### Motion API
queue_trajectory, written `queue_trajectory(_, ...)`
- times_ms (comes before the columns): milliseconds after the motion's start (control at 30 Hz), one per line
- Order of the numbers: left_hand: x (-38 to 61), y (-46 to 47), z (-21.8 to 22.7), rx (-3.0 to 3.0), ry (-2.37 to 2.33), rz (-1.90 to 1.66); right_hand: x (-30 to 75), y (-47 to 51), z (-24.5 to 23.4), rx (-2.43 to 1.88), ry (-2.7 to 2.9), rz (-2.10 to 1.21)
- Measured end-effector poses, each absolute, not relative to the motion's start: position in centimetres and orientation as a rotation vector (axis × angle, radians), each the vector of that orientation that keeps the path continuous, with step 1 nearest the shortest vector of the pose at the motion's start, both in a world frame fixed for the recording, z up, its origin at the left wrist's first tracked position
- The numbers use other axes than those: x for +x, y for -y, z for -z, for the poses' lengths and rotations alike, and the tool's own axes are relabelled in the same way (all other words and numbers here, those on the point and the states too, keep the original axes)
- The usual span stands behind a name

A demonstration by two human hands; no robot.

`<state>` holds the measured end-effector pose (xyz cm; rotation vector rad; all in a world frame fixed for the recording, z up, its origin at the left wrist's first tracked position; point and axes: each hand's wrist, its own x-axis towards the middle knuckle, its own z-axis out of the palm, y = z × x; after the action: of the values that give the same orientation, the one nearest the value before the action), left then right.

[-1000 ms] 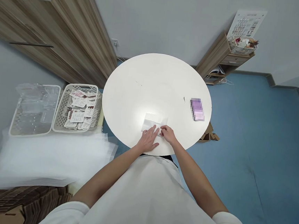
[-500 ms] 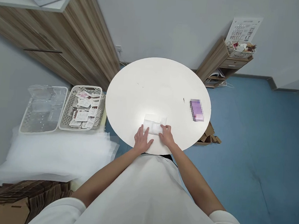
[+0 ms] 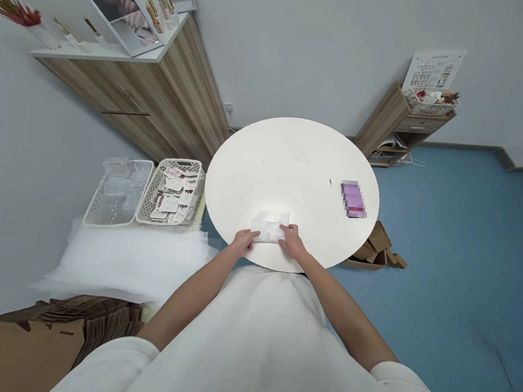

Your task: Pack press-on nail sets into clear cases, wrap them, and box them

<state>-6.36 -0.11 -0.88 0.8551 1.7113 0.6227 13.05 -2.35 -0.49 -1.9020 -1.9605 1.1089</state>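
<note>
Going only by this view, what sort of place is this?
Probably a small packing room: brown cardboard is stacked near a pile of white sheets, a basket holds printed cards, and a white packet lies on the table.

wrapping (image 3: 268, 229) on table (image 3: 291, 168); perhaps a phone (image 3: 353, 200) to its right; baskets (image 3: 198, 192) left of table

Both hands (image 3: 293, 242) touch a flat white packet (image 3: 268, 229), one at each end, on the white table (image 3: 292, 156).
</note>
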Motion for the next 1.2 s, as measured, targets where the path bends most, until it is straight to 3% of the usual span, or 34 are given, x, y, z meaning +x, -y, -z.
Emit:
queue_trajectory(400, -4.9, -0.1, -0.5, 0.947, -1.686, -0.538, 12.7, 2.2, 0.5, -1.95, 1.876, -1.139)
queue_trajectory(867, -0.3, 2.4, 0.1, 1.878, -1.406, -0.462, 13.3, 1.1, 0.8, -1.841, 1.503, -1.302)
queue_trajectory(1033, -2.1, 3.8, 0.6, 2.129, -1.192, -0.472, 12.4, 1.0, 0.7, -1.993, 1.532, -1.188)
queue_trajectory(1200, -3.5, 2.1, 0.4, 2.218, -1.31, -0.491, 12.7, 1.6, 1.3, -1.909, 1.686, -1.104)
